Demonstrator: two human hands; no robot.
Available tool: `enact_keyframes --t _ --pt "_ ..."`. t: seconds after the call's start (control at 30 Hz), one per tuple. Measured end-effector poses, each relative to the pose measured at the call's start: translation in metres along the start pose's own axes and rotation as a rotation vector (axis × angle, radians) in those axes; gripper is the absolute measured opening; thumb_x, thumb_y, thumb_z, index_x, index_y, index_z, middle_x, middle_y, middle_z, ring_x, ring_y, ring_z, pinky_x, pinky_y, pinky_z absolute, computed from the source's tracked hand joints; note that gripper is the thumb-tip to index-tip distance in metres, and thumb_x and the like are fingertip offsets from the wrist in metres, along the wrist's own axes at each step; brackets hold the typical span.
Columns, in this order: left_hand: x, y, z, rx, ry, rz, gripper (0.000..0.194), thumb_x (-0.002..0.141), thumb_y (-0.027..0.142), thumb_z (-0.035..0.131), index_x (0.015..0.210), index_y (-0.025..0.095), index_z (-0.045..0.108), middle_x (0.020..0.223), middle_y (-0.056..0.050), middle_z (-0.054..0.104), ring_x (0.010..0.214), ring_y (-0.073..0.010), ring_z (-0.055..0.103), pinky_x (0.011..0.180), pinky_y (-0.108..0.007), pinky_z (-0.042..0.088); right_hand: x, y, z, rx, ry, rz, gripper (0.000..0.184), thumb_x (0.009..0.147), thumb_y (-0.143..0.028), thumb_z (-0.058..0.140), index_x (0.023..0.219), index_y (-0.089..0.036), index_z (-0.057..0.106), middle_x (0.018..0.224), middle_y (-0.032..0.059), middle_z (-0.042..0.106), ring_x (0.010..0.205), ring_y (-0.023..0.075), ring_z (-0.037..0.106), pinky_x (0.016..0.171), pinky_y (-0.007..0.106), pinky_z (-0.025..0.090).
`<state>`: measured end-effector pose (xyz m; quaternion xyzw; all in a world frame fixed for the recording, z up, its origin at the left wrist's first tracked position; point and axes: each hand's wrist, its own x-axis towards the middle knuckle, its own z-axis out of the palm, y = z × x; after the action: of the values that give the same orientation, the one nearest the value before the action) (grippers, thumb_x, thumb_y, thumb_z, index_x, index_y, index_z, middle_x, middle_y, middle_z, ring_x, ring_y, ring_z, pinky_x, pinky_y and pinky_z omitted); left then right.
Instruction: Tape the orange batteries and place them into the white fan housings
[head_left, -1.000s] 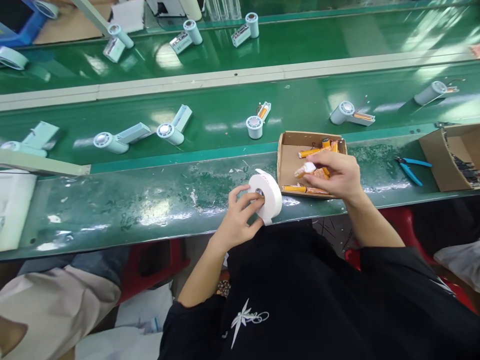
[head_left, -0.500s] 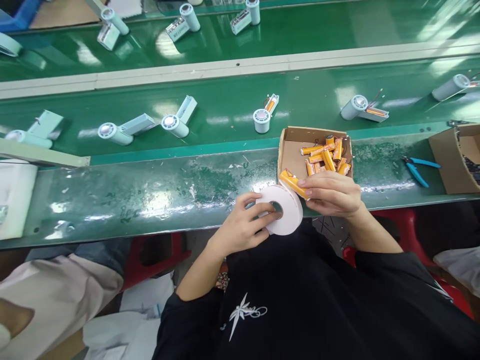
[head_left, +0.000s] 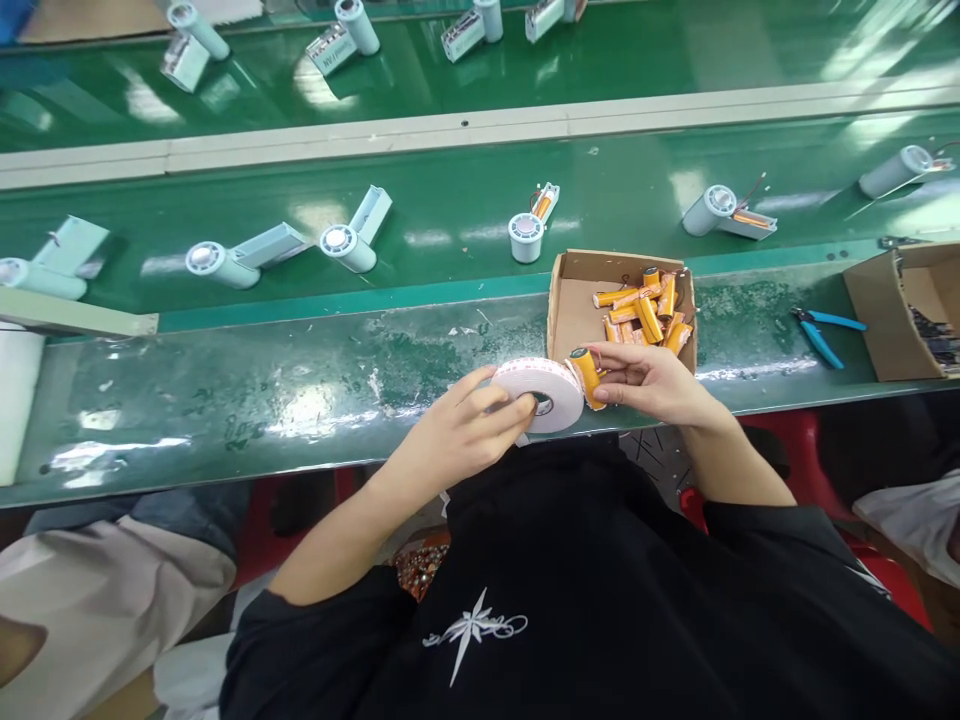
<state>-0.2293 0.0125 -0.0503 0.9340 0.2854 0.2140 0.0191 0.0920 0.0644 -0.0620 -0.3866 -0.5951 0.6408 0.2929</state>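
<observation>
My left hand [head_left: 480, 420] grips a roll of white tape [head_left: 559, 400], its fingers reaching into the core. An orange cylindrical battery [head_left: 587, 378] is pinched between the thumb and fingers of my right hand [head_left: 645, 383], with its side against the roll's right edge. Both are held over the bench's front edge, just in front of an open cardboard box [head_left: 566, 290]. Several more orange batteries [head_left: 649, 318] lie jumbled in that box, some with white or pinkish tape on them.
Blue-handled cutters [head_left: 821, 335] lie to the right, beside a second cardboard box [head_left: 874, 315] of dark parts. Several light-blue fan bodies [head_left: 349, 247] stand along the green belt [head_left: 442, 190] beyond. A co-worker's lap [head_left: 112, 600] shows at lower left.
My right hand has come from over the box with the battery to the tape roll, and the battery has turned more upright. My left hand has tilted the roll flatter.
</observation>
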Motion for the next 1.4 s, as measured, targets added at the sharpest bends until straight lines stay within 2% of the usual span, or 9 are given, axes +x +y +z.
enact_keyframes --t 0.1,0.23,0.3,0.43,0.57,0.87,1.0,1.13,1.4 --pt "0.004 0.0 -0.001 0.077 -0.026 0.009 0.044 0.102 0.007 0.07 0.138 0.032 0.076 0.127 0.0 0.078 0.112 -0.0206 0.062 0.124 -0.047 0.057 0.003 -0.002 0.004 -0.07 0.071 -0.051 0.07 0.086 -0.048 0.095 0.149 -0.026 0.074 0.122 0.0081 0.084 0.116 0.0271 0.083 0.1 0.043 0.074" --pt "0.008 0.01 0.012 0.091 0.03 -0.138 0.061 0.1 0.011 0.075 0.156 0.031 0.066 0.126 -0.006 0.077 0.108 -0.0246 0.057 0.101 -0.044 0.057 0.013 0.018 0.041 -0.039 0.499 -0.32 0.078 0.099 -0.064 0.077 0.167 -0.04 0.048 0.142 0.0096 0.078 0.131 0.0308 0.078 0.102 0.05 0.073" --pt "0.01 0.021 0.022 0.121 0.052 -0.176 0.057 0.102 0.014 0.074 0.157 0.027 0.065 0.119 -0.009 0.077 0.104 -0.026 0.056 0.092 -0.044 0.054 0.017 0.027 0.052 -0.048 0.607 -0.389 0.078 0.105 -0.068 0.067 0.172 -0.046 0.033 0.148 0.0095 0.074 0.133 0.0311 0.077 0.104 0.052 0.072" --pt "0.007 0.043 0.037 0.074 0.056 -0.091 0.039 0.105 0.022 0.073 0.144 0.021 0.071 0.104 -0.009 0.073 0.098 -0.0248 0.055 0.084 -0.042 0.048 0.01 0.021 0.016 -0.183 0.605 -0.374 0.074 0.102 -0.066 0.073 0.165 -0.04 0.047 0.137 0.0099 0.079 0.122 0.034 0.082 0.098 0.054 0.074" --pt "-0.009 0.045 0.04 -0.016 0.104 -0.218 0.037 0.102 0.024 0.078 0.138 0.019 0.073 0.101 -0.008 0.074 0.097 -0.0251 0.055 0.086 -0.044 0.046 -0.005 0.012 -0.021 -0.218 0.658 -0.419 0.062 0.1 -0.06 0.079 0.155 -0.042 0.057 0.135 0.0083 0.081 0.125 0.0356 0.081 0.095 0.053 0.075" --pt "-0.008 0.044 0.049 0.017 0.091 -0.268 0.042 0.099 0.019 0.076 0.141 0.02 0.072 0.105 -0.009 0.078 0.098 -0.0283 0.055 0.096 -0.051 0.049 0.005 0.035 0.057 -0.082 0.563 -0.434 0.059 0.101 -0.051 0.081 0.152 -0.045 0.055 0.131 0.0039 0.082 0.122 0.0302 0.083 0.098 0.049 0.075" --pt "-0.006 0.044 0.045 0.036 0.096 -0.219 0.039 0.098 0.015 0.073 0.138 0.016 0.073 0.113 -0.011 0.078 0.102 -0.0274 0.058 0.095 -0.047 0.052 0.007 0.042 0.061 -0.066 0.529 -0.462 0.063 0.101 -0.046 0.081 0.157 -0.045 0.053 0.139 0.0062 0.08 0.12 0.0315 0.084 0.099 0.05 0.075" --pt "-0.009 0.042 0.044 0.05 0.169 -0.226 0.037 0.095 0.01 0.073 0.131 0.013 0.075 0.11 -0.012 0.076 0.106 -0.0288 0.058 0.091 -0.043 0.053 0.013 0.049 0.054 0.033 0.677 -0.538 0.075 0.1 -0.054 0.081 0.164 -0.048 0.043 0.153 0.0071 0.073 0.131 0.0354 0.079 0.106 0.059 0.072" --pt "-0.015 0.046 0.045 0.019 0.165 -0.228 0.05 0.088 0.009 0.073 0.137 0.014 0.075 0.119 -0.013 0.076 0.121 -0.0318 0.056 0.101 -0.044 0.056 0.018 0.042 0.068 0.013 0.654 -0.624 0.054 0.091 -0.039 0.093 0.138 -0.042 0.066 0.124 0.0002 0.085 0.101 0.0264 0.088 0.086 0.044 0.079"
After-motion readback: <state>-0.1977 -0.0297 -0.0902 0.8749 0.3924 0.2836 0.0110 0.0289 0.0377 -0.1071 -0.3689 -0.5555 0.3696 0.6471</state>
